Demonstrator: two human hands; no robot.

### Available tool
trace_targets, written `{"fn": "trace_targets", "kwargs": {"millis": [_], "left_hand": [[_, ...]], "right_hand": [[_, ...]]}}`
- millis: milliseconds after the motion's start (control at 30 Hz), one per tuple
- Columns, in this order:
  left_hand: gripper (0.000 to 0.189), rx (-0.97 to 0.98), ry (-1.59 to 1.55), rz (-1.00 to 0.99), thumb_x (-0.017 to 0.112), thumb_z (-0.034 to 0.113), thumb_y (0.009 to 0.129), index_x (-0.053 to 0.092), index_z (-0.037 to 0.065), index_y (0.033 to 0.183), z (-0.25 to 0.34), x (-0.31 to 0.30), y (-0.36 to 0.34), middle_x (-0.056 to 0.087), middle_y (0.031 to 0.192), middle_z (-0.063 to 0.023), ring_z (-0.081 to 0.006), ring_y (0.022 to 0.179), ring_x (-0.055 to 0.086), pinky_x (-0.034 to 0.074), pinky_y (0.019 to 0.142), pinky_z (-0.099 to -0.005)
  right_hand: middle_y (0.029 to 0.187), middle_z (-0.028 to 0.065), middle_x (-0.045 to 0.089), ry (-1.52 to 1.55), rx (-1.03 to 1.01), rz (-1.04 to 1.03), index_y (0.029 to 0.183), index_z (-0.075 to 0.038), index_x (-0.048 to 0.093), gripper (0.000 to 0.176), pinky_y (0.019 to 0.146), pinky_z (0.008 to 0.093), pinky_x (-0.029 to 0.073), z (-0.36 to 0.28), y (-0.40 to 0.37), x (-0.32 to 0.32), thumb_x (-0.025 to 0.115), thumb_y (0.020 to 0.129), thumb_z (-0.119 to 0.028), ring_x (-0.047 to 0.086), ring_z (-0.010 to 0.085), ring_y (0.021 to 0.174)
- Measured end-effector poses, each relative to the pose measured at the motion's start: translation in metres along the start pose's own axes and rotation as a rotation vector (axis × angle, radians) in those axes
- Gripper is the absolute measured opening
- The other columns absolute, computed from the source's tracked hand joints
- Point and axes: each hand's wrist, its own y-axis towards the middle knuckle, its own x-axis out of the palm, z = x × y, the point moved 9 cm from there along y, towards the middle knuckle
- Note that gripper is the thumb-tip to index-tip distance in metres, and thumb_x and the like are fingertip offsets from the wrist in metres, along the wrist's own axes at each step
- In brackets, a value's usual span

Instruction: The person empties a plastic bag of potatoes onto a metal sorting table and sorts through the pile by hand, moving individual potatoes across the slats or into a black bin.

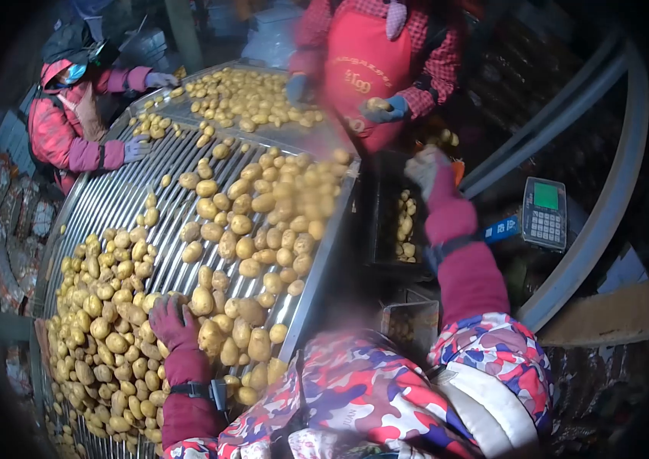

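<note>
My left hand (174, 324), in a dark pink glove, lies with fingers spread over the heap of potatoes (114, 344) on the sloping roller table (179, 200). My right hand (424, 170), in a greyish glove, reaches out over a dark crate (379, 229). Small potatoes (406, 222) lie in that crate below it. The fingers of my right hand are blurred, so I cannot tell whether they hold anything. Something orange (458, 170) shows beside my right wrist. More loose potatoes (252, 249) cover the rollers beyond my left hand.
Across the table stands a person in a red apron (363, 69), a potato in one blue-gloved hand (386, 109). Another person (79, 115) works at the far left. A digital scale display (545, 214) and a curved metal rail (608, 206) stand on the right.
</note>
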Motion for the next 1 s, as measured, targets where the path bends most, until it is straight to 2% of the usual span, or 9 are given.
{"fn": "trace_targets", "kwargs": {"millis": [67,133,200,333,400,733,867,900,1000], "left_hand": [[0.038,0.006,0.003,0.040,0.071,0.023,0.083,0.069,0.015,0.120,0.004,-0.005,-0.001,0.063,0.129,-0.0102,-0.0325,0.130,0.053,0.032,0.116,-0.0511],[0.033,-0.002,-0.046,0.012,0.070,0.024,0.084,0.068,0.015,0.116,0.011,-0.013,0.005,0.063,0.127,-0.0106,-0.0331,0.129,0.053,0.033,0.114,-0.0519],[0.031,0.028,-0.011,0.045,0.071,0.022,0.081,0.067,0.014,0.111,0.013,-0.015,0.006,0.063,0.121,-0.0108,-0.0344,0.123,0.055,0.038,0.108,-0.0521],[0.029,-0.029,-0.045,0.041,0.071,0.022,0.080,0.065,0.014,0.107,0.017,-0.027,0.012,0.062,0.121,-0.0101,-0.0340,0.123,0.054,0.037,0.108,-0.0534],[0.035,-0.102,-0.054,0.011,0.068,0.024,0.083,0.064,0.012,0.115,0.011,-0.024,0.010,0.060,0.128,-0.0132,-0.0382,0.129,0.051,0.033,0.113,-0.0546],[0.053,-0.245,0.026,-0.313,0.061,0.035,0.092,0.054,0.010,0.139,0.002,-0.001,0.042,0.043,0.151,-0.0227,-0.0417,0.146,0.031,0.025,0.119,-0.0534],[0.043,-0.209,-0.105,-0.409,0.058,0.036,0.094,0.059,0.011,0.129,0.020,0.043,0.090,0.054,0.137,-0.0179,-0.0369,0.127,0.051,0.041,0.104,-0.0528],[0.043,-0.105,-0.070,-0.218,0.060,0.038,0.090,0.060,0.011,0.125,0.034,0.039,0.101,0.057,0.132,-0.0157,-0.0363,0.114,0.057,0.046,0.096,-0.0519],[0.047,-0.112,-0.216,-0.528,0.062,0.040,0.086,0.059,0.011,0.124,0.066,0.058,0.121,0.058,0.129,-0.0156,-0.0362,0.112,0.058,0.046,0.095,-0.0513]], "right_hand": [[0.107,0.0120,0.068,-0.297,0.037,-0.102,0.127,-0.008,0.060,0.029,0.078,0.0415,0.059,0.053,-0.060,0.093,0.053,0.105,-0.026,0.069,0.0267,0.095],[0.110,0.0084,0.070,-1.015,-0.466,-0.368,0.126,-0.003,0.063,0.028,0.076,0.0340,0.057,0.107,-0.090,0.175,0.055,0.104,-0.019,0.069,0.0213,0.093],[0.113,0.0139,0.071,-1.294,-0.508,-0.629,0.129,-0.004,0.061,0.038,0.088,0.0380,0.055,0.173,-0.139,0.251,0.066,0.096,-0.022,0.069,0.0268,0.100],[0.139,0.0225,0.052,-1.023,-0.041,-1.451,0.140,-0.006,0.054,0.056,0.109,0.0436,0.043,0.260,-0.270,0.359,0.069,0.091,-0.027,0.051,0.0351,0.132],[0.143,0.0236,0.049,-1.266,-0.411,-1.638,0.142,-0.006,0.053,0.060,0.112,0.0448,0.041,0.243,-0.323,0.395,0.070,0.088,-0.025,0.050,0.0397,0.131],[0.150,0.0143,0.047,-1.692,-0.643,-1.144,0.132,-0.013,0.058,0.049,0.116,0.0563,0.030,0.268,-0.198,0.322,0.059,0.093,-0.042,0.035,0.0417,0.146],[0.151,0.0116,0.047,-1.744,-0.667,-1.165,0.137,-0.016,0.054,0.049,0.116,0.0567,0.029,0.276,-0.192,0.314,0.057,0.095,-0.040,0.034,0.0419,0.147],[0.152,0.0114,0.047,-1.737,-0.644,-1.183,0.138,-0.017,0.054,0.049,0.116,0.0565,0.029,0.275,-0.193,0.316,0.057,0.095,-0.040,0.034,0.0420,0.147],[0.149,0.0117,0.049,-1.648,-0.736,-1.127,0.137,-0.021,0.054,0.047,0.116,0.0560,0.029,0.268,-0.193,0.315,0.057,0.094,-0.039,0.034,0.0418,0.147]]}}
